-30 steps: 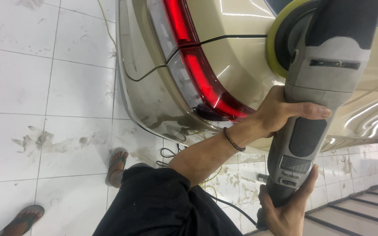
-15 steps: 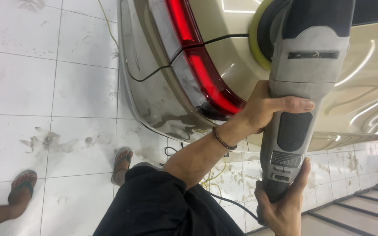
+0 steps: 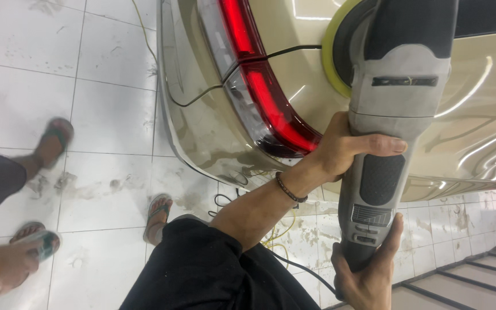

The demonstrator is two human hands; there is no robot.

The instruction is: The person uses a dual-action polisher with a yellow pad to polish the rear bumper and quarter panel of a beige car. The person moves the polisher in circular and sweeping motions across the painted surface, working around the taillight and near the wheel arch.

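The polishing step is in hand: the left hand (image 3: 345,150) wraps its fingers around the neck of the grey polisher (image 3: 394,132), while the right hand (image 3: 368,275) grips its rear handle. The yellow pad (image 3: 331,54) appears to be pressed on the beige car body (image 3: 477,115) beside the red tail light (image 3: 265,92). Any next pass likely calls for steady, even pressure and minding the black cord (image 3: 294,50).
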